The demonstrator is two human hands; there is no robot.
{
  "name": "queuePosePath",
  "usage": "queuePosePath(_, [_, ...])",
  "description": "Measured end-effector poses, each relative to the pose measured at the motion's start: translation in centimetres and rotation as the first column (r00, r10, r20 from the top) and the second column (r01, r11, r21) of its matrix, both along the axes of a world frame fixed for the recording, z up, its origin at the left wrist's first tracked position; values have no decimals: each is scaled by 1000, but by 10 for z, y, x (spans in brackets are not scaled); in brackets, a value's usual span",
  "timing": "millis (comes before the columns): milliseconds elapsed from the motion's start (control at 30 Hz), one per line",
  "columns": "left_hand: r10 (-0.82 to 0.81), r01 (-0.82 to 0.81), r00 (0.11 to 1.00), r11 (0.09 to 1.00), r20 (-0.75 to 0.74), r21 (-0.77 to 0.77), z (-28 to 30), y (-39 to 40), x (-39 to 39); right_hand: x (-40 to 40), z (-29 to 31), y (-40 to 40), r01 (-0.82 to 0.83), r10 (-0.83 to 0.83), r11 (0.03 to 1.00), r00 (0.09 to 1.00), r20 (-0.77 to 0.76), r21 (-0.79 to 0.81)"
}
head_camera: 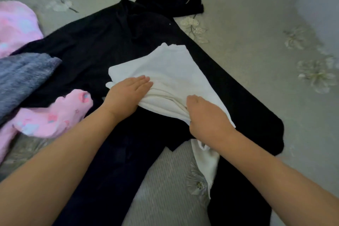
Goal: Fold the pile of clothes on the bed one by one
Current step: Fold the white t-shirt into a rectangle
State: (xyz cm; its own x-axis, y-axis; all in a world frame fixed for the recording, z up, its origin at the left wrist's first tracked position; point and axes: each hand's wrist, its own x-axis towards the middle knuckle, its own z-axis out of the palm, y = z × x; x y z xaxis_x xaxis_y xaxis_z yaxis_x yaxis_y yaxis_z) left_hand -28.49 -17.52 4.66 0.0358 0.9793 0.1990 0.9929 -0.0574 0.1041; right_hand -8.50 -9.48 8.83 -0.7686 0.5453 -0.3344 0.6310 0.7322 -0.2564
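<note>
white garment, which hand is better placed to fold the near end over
Right. The right hand already grips the bunched near edge of the white garment, while the left hand lies flat on it, pinning it down.

Two hands (126, 93), one white garment (170, 71), two pink garments (53, 117), one grey (22, 77).

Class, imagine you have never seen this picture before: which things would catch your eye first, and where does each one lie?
First, the white garment in the middle, bright against the black clothes spread under it on the bed. Next, the two hands on it: the left hand lies flat on its left part, while the right hand grips its near edge. Then the pink patterned clothes and a grey garment at the left edge.
</note>
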Motion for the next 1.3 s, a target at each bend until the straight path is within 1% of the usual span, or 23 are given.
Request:
queuePosePath(67, [13, -12, 1000, 999, -20, 43, 28, 7, 13, 13, 21, 11, -30, 35, 991, 999, -40, 129])
queuePosePath(167, [54, -49, 996, 996, -66, 72, 71, 22, 40, 36, 54, 34, -37, 50, 976, 997, -56, 214])
queuePosePath(233, [93, -85, 989, 994, -115, 74, 100, 30, 61, 52, 73, 47, -40, 85, 958, 986, -145, 284])
queuePosePath(300, [161, -150, 974, 986, -160, 77, 124, 33, 84, 67, 91, 60, -25, 104, 950, 965, -241, 310])
queuePosePath(400, [248, -232, 946, 968, -208, 99, 156, 38, 121, 90, 119, 77, -114, 171, 955, 966, -194, 275])
queuePosePath(433, [289, -280, 930, 957, -225, 75, 164, 40, 133, 99, 128, 83, -143, 200, 951, 960, -194, 273])
queuePosePath(533, [408, -457, 867, 880, -286, -128, 195, 41, 164, 129, 156, 97, -180, 263, 921, 941, -212, 345])
queuePosePath(600, [430, -482, 848, 869, -311, -111, 214, 47, 190, 151, 176, 105, -200, 295, 903, 931, -213, 380])
queuePosePath(667, [433, -488, 833, 868, -345, -90, 233, 54, 221, 178, 194, 113, -211, 312, 887, 929, -197, 412])
queuePosePath(767, [422, -484, 828, 870, -369, -91, 263, 66, 268, 224, 218, 126, -182, 311, 873, 922, -229, 452])
queuePosePath(900, [396, -454, 835, 888, -381, -71, 299, 86, 340, 300, 243, 133, -101, 248, 876, 933, -260, 472])
queuePosePath(1033, [336, -373, 858, 928, -390, -21, 313, 99, 429, 398, 252, 130, 22, 140, 862, 950, -278, 507])
queuePosePath(1167, [254, -275, 888, 961, -384, 0, 314, 104, 522, 501, 261, 120, 91, 55, 834, 968, -246, 544])
queuePosePath(1300, [141, -158, 916, 987, -375, -16, 332, 128, 608, 596, 280, 125, 144, -40, 827, 979, -200, 543])
